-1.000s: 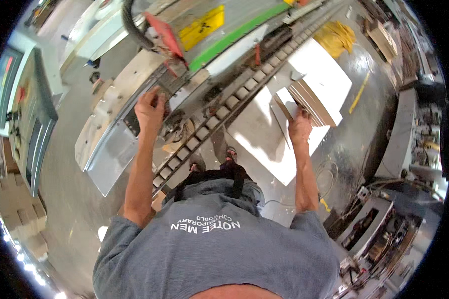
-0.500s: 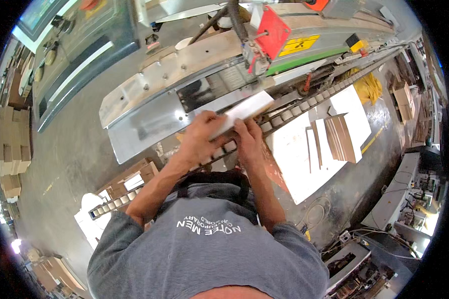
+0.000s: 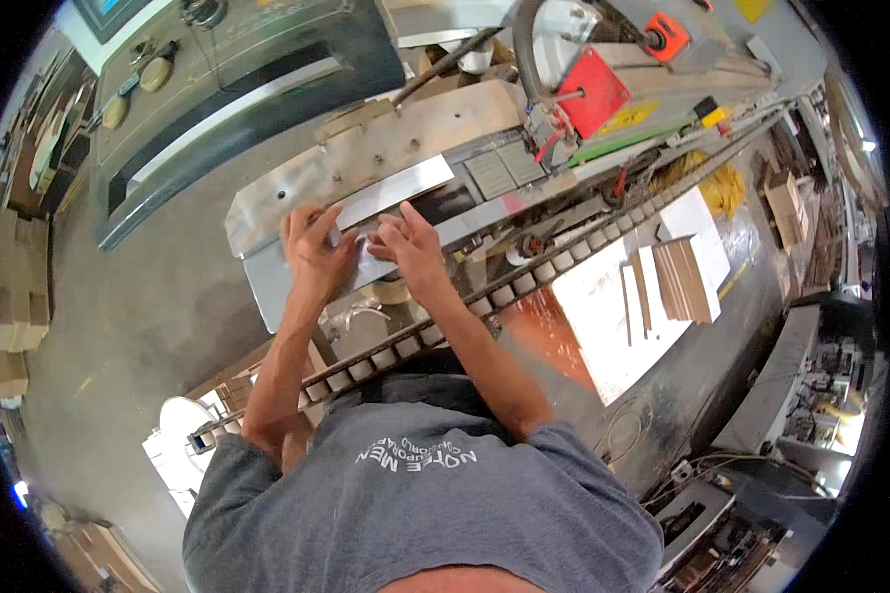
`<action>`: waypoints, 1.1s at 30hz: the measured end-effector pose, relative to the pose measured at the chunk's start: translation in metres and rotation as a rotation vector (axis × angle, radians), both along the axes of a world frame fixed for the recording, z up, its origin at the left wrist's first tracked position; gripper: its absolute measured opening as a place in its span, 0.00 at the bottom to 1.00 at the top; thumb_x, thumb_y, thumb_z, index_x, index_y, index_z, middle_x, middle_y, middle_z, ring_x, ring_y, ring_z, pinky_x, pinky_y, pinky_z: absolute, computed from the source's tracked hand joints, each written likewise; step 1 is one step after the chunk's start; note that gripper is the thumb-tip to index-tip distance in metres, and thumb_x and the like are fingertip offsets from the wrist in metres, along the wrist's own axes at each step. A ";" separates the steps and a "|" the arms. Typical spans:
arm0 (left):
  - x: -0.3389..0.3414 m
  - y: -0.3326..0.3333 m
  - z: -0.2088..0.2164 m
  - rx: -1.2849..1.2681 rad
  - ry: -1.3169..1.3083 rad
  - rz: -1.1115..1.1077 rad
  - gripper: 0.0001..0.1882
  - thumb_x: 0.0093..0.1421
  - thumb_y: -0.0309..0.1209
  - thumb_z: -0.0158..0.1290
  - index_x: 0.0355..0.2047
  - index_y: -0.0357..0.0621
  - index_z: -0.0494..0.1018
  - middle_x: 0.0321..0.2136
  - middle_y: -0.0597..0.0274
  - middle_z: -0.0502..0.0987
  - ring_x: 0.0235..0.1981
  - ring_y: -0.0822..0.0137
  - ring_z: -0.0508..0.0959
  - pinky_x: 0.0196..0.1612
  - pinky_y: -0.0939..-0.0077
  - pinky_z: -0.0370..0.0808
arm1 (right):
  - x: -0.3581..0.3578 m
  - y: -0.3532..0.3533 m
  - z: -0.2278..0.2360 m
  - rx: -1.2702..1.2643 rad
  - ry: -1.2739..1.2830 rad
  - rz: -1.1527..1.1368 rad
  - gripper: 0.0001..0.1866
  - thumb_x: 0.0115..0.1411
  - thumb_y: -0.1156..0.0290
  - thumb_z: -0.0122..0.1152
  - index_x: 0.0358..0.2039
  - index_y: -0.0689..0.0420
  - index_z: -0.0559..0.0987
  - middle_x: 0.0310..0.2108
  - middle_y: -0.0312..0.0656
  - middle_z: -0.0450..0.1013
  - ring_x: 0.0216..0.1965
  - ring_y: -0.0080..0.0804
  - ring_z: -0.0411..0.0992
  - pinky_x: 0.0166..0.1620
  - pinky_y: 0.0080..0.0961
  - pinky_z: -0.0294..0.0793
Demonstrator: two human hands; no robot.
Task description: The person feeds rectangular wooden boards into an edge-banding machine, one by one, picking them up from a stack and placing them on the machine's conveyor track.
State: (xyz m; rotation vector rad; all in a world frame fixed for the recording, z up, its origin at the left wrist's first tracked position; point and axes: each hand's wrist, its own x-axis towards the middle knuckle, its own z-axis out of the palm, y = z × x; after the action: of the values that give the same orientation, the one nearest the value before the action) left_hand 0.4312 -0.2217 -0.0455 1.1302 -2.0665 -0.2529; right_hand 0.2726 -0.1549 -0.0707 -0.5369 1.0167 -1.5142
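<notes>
A flat white strip of board point(image 3: 396, 191) lies slantwise on the metal bed point(image 3: 267, 282) of a long machine. My left hand point(image 3: 310, 259) is at its left end, with the thumb on the near side and the fingers on the far side, closed on that end. Just off the strip's near edge is my right hand point(image 3: 412, 255), its fingers bent and apart with nothing in them. Beyond the strip runs a pale, worn pressure beam point(image 3: 366, 158) with bolts in it. Dark grey pads point(image 3: 504, 170) sit past the strip's right end.
A roller rail point(image 3: 455, 318) crosses between my body and the machine. A red plate point(image 3: 593, 92) and a hose point(image 3: 526, 49) rise at the far right. Brown-edged boards point(image 3: 684, 280) stand on a white sheet point(image 3: 603, 346) to the right. A dark-edged machine point(image 3: 237, 128) stands far left.
The white strip has moved left and away from me, from between both hands onto the machine bed. My right hand has let go of it. Both hands have shifted left.
</notes>
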 end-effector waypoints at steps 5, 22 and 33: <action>0.026 0.005 -0.012 0.060 0.025 0.065 0.19 0.47 0.28 0.68 0.42 0.43 0.82 0.34 0.56 0.78 0.38 0.53 0.75 0.46 0.60 0.72 | 0.002 -0.005 0.009 0.025 0.109 0.070 0.42 0.68 0.72 0.56 0.70 0.72 0.41 0.61 0.63 0.61 0.51 0.39 0.73 0.48 0.31 0.80; -0.021 -0.002 -0.011 0.143 0.112 -0.017 0.16 0.50 0.24 0.67 0.41 0.40 0.82 0.31 0.52 0.77 0.32 0.53 0.77 0.35 0.66 0.75 | -0.040 -0.013 -0.005 -0.016 0.165 0.242 0.27 0.67 0.66 0.58 0.55 0.73 0.60 0.56 0.55 0.68 0.49 0.30 0.73 0.48 0.31 0.79; -0.098 -0.017 -0.018 0.197 0.053 -0.090 0.13 0.54 0.28 0.65 0.41 0.39 0.81 0.33 0.50 0.77 0.35 0.50 0.77 0.38 0.62 0.74 | -0.100 -0.019 0.004 -0.048 0.216 0.003 0.11 0.63 0.71 0.60 0.34 0.62 0.69 0.35 0.41 0.73 0.34 0.22 0.74 0.35 0.21 0.82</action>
State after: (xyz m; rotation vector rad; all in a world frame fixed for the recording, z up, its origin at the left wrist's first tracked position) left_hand 0.3334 -0.2389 -0.0636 1.1346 -2.0824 -0.5348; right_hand 0.1726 -0.1739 -0.0664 -0.7484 1.1458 -1.5042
